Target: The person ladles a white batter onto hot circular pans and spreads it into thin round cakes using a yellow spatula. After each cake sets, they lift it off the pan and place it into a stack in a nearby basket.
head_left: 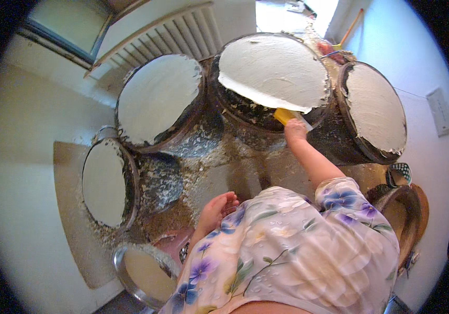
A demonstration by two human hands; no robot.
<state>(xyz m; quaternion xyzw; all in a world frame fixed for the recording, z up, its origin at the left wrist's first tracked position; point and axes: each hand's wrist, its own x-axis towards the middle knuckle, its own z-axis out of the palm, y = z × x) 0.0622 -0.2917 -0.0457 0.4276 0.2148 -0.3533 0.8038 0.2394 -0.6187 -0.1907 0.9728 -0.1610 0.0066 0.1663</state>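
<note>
My right hand is closed around a yellow scraper at the near rim of the middle drum. A pale flat part of the tool shows beside my fingers. Thick white paste covers most of that drum's round top, and its near edge is lifted in a smooth lip. Between the lip and the rim lies a dark, paste-flecked strip. My left hand hangs in front of my body, fingers loosely bent and apart, with nothing visible in it.
Other paste-topped drums stand at left, far left and right. Near me are a metal basin at lower left and a round tub at right. Behind are a radiator and an orange-handled broom. Paste splatters the floor.
</note>
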